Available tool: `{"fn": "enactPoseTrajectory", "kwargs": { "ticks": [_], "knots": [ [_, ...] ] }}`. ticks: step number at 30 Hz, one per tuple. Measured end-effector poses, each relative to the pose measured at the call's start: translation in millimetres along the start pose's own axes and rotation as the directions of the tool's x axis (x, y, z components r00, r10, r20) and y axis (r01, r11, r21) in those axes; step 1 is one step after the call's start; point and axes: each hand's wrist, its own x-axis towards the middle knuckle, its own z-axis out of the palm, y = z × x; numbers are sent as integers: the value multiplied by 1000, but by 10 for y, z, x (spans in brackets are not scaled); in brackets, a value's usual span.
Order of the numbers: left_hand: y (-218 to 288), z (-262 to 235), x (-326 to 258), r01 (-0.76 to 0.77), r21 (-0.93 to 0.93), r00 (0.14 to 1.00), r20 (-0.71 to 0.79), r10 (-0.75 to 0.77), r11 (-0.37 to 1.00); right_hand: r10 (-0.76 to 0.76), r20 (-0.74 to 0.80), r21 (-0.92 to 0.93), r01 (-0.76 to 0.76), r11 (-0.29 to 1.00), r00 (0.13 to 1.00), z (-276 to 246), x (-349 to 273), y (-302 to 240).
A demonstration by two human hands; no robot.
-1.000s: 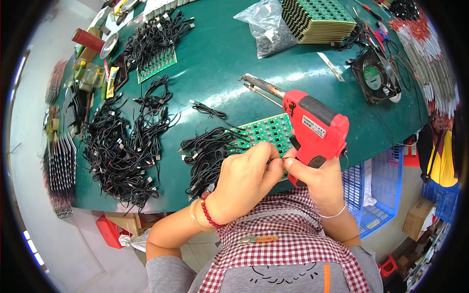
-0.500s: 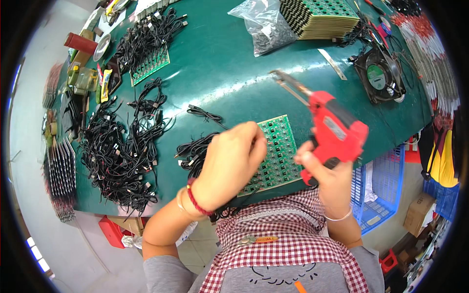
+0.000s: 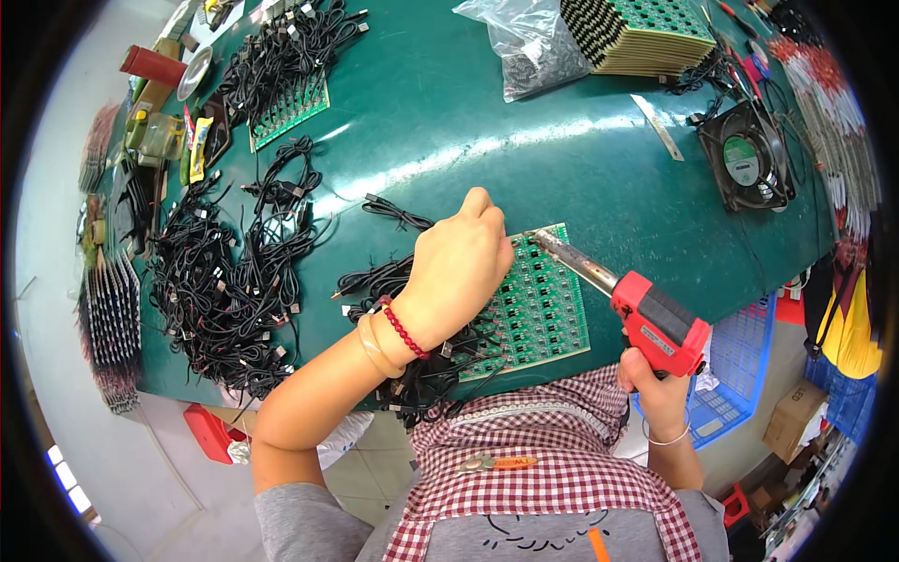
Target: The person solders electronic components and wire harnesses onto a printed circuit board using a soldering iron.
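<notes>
A green circuit board (image 3: 552,318) with rows of small black parts lies on the table in front of me. My right hand (image 3: 655,379) grips a red soldering gun (image 3: 651,318) by its handle. The gun's metal tip points left and reaches the board's upper edge. Over the board's upper left side is my left hand (image 3: 464,262), its fingers closed; whatever is between them is hidden. Black USB cables (image 3: 379,278) lie bunched beside and beneath that hand, some across the board's left side.
A big tangle of black cables (image 3: 229,281) covers the left of the table. Behind it, more cables lie on another board (image 3: 300,117). Toward the back are a clear bag (image 3: 534,66), stacked boards (image 3: 646,56), a metal ruler (image 3: 658,128) and a black fan (image 3: 744,159).
The soldering gun has swung down, bringing its tip from above the table to the board's upper edge. My left hand has shifted slightly, its fingers now more tightly curled.
</notes>
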Motion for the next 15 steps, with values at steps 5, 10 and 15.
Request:
{"fn": "enactPoseTrajectory", "kwargs": {
  "ticks": [5,10,15],
  "knots": [
    [-8,5,-15,10,-1,1000,-18,-10,1000,-43,27,-98,45,994,999,55,9,-4],
    [10,4,-15,22,-2,1000,-14,-23,1000,-22,24,-99,24,995,999,62,18,2],
    [-6,20,-23,11,6,1000,-27,-11,1000,-17,33,-106,20,994,999,107,20,-38]
  ]
}}
